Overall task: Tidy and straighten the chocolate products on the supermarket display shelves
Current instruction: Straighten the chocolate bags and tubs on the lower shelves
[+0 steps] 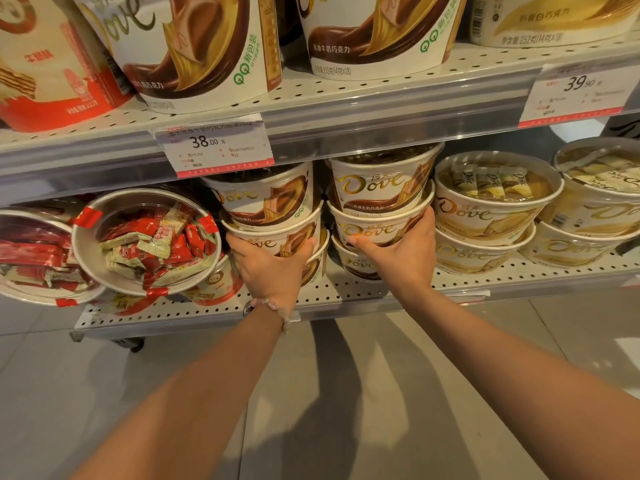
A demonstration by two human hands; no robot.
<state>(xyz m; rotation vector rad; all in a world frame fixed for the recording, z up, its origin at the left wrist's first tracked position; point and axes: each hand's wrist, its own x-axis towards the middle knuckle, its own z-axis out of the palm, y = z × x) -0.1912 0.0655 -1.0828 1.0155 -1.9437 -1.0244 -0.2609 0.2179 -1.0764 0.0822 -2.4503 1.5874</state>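
Note:
Two stacks of brown-and-white Dove milk chocolate tubs stand side by side on the lower shelf (346, 289). My left hand (273, 268) grips a tub low in the left stack (266, 202), thumb on its right side, fingers around the left. My right hand (401, 251) holds the middle tub of the right stack (377, 192), thumb across its front, fingers wrapped round its right side. Both stacks lean slightly.
Left of the stacks, red-and-cream wafer tubs (145, 240) lie tipped on their sides. To the right stand stacks of cream white-chocolate Dove tubs (491, 209). The upper shelf (381, 109) carries larger Dove tubs and price tags (214, 147). Grey floor tiles lie below.

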